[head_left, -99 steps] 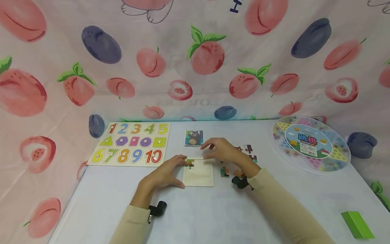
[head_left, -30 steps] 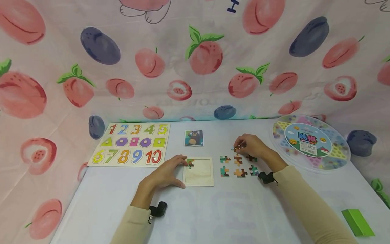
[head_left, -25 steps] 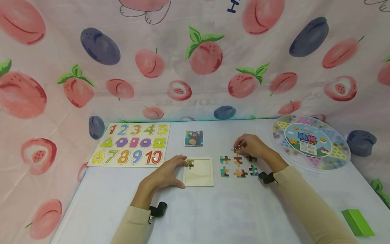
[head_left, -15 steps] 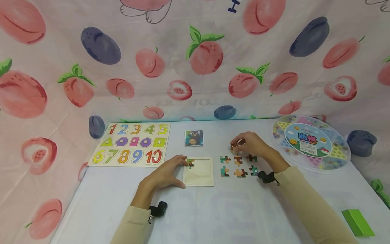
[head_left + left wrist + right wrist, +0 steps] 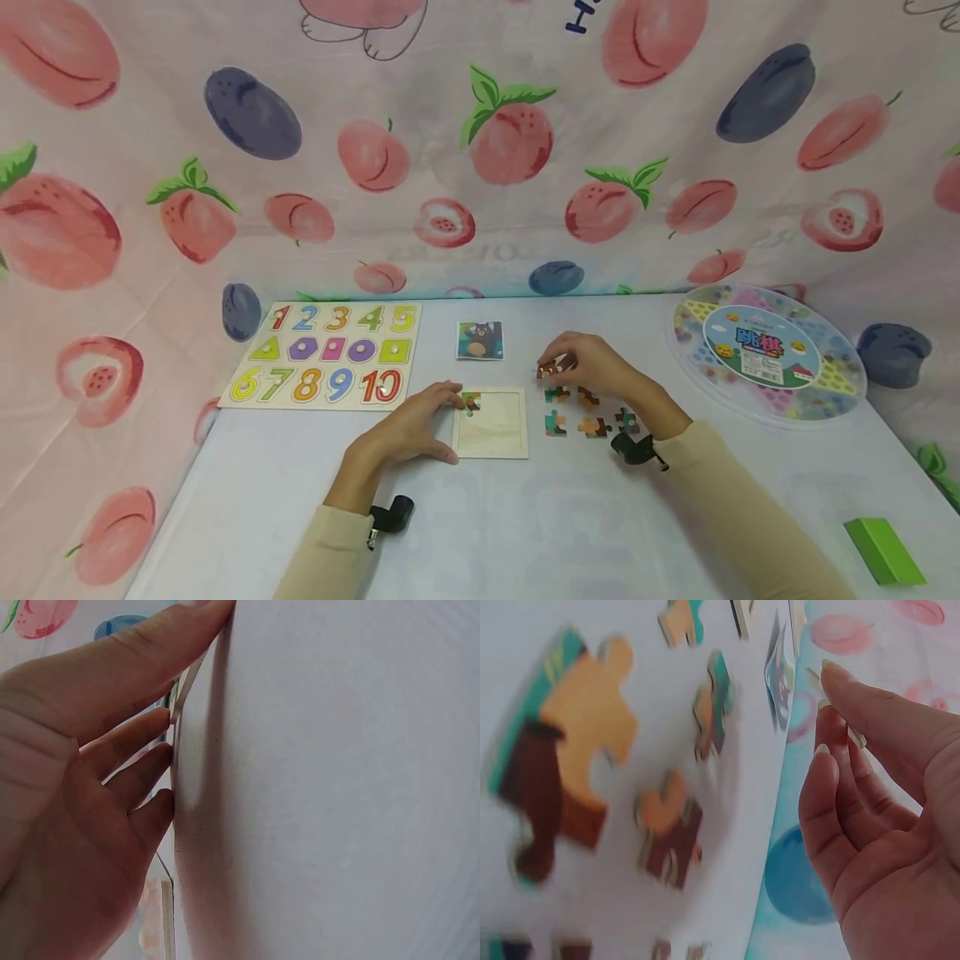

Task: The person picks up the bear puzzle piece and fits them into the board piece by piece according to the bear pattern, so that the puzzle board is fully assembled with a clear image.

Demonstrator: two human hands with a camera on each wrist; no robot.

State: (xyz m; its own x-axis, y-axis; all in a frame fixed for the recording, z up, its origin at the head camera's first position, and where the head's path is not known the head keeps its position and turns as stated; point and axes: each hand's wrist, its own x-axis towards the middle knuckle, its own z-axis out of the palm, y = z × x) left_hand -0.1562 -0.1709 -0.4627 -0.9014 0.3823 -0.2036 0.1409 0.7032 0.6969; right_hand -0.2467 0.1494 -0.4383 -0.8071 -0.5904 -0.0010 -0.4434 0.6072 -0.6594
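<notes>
Backdrop (image 5: 510,50): fruit-printed cloth; I see it across the upper half of the head view and down its left side.
Table (image 5: 465,542): white, spread over the lower half of the frame.
Game box (image 5: 761,354): round and clear with a printed label, right of the frame, by the table's far edge.
Number board (image 5: 322,332): left of centre, digits and shapes in three rows.
Left hand (image 5: 411,429): left of the frame's middle, lower half; fingers extended, thumb spread wide from them. I see the fingertips touching the tray (image 5: 491,437) at its upper left corner, thumb by its lower left; the wide grip has hold of nothing.
Right hand (image 5: 603,368): right of centre; thumb and fingertips brought together in a narrow pinch on one puzzle piece, off the table.
Tray: square, pale wood, just below the frame's middle, lying flat.
Green block (image 5: 885,552): lower right corner of the frame.
Card (image 5: 480,340): bear picture, just above the tray.
Loose pieces (image 5: 595,427): right of the tray in rows, some hidden behind the right hand.
Puzzle piece (image 5: 550,368): in that pinch, above the row's left end.
Placed piece (image 5: 471,402): inside the tray's upper left corner.
</notes>
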